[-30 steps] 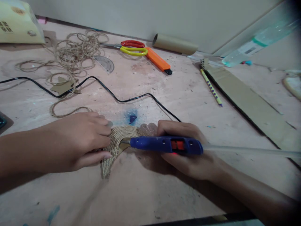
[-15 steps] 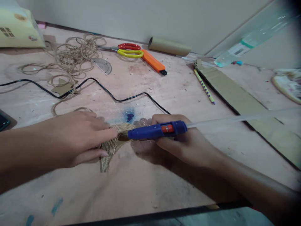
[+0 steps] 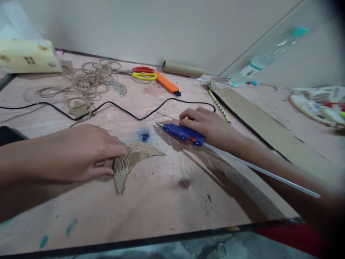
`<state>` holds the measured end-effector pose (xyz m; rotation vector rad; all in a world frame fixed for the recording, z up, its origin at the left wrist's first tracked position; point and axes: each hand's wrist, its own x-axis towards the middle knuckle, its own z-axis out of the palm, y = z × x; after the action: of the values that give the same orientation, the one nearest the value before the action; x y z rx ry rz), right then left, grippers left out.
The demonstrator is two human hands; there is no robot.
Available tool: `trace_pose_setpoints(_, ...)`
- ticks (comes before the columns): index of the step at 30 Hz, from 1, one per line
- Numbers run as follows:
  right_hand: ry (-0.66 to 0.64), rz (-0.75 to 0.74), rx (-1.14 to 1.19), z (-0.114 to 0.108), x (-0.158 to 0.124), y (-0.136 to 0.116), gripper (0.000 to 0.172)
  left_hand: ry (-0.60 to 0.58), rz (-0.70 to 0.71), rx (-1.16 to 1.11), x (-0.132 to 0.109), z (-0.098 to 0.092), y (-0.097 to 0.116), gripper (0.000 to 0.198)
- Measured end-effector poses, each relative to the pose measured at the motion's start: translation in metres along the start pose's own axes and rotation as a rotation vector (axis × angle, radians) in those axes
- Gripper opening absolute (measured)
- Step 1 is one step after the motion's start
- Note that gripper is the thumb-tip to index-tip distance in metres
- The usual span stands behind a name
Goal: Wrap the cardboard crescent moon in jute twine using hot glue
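Observation:
A crescent of cardboard wound with jute twine (image 3: 132, 160) lies flat on the pink worktop (image 3: 167, 201). My left hand (image 3: 81, 153) rests on its left end, fingers stretched out and pressing the twine down. My right hand (image 3: 208, 126) is closed round a blue glue gun (image 3: 182, 133) that lies low on the table to the right of the crescent. Its nozzle points left and a long clear glue stick (image 3: 258, 171) trails out behind it. The gun's black cord (image 3: 118, 108) loops across the table behind both hands.
Loose jute twine (image 3: 88, 79) is piled at the back left by a yellow box (image 3: 27, 55). Scissors (image 3: 144, 73), an orange cutter (image 3: 167, 83), a cardboard tube (image 3: 182, 68), a pencil (image 3: 219, 106) and a cardboard strip (image 3: 264, 126) lie behind. The table's front edge runs along the bottom.
My right hand has drawn the glue gun away from the crescent, back and to the right, and laid it down near the table. My left hand has stayed on the twine.

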<state>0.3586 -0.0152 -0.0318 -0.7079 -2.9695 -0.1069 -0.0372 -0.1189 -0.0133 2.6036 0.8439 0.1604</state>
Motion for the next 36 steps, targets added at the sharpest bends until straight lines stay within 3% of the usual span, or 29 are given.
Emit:
trace_pose_setpoints(6,-0.079,-0.090,-0.164,0.008,0.010,0.042,0.041,-0.129,-0.020,0.003,0.007,0.005,0.016,0.014)
trace_pose_setpoints(11,-0.143,-0.158,-0.216,-0.004,0.017,0.066,0.056,-0.090,-0.001,0.019,0.009,0.016,0.018,0.020)
trace_pose_setpoints(15,-0.208,-0.209,-0.265,-0.020,0.015,0.063,0.073,-0.058,0.020,-0.026,0.008,0.017,0.013,0.034)
trace_pose_setpoints(18,-0.126,-0.181,-0.310,-0.027,0.009,0.035,0.055,0.020,0.042,-0.158,0.008,0.008,0.017,0.040)
trace_pose_setpoints(22,0.251,-0.221,-0.218,-0.030,0.009,-0.034,0.019,0.104,-0.039,-0.314,0.012,-0.002,0.027,0.035)
trace_pose_setpoints(24,0.357,-0.141,-0.048,-0.030,0.014,-0.073,0.016,0.146,-0.028,-0.308,0.014,-0.001,0.030,0.034)
trace_pose_setpoints(28,0.241,0.064,0.309,-0.029,0.027,-0.133,0.016,0.166,0.006,-0.318,0.016,0.007,0.029,0.031)
trace_pose_setpoints(31,0.286,0.105,0.414,-0.025,0.032,-0.151,0.013,0.112,0.015,-0.345,0.013,0.012,0.026,0.031)
trace_pose_setpoints(36,0.373,0.114,0.497,-0.013,0.029,-0.153,0.006,0.063,0.054,-0.392,0.013,0.014,0.025,0.030)
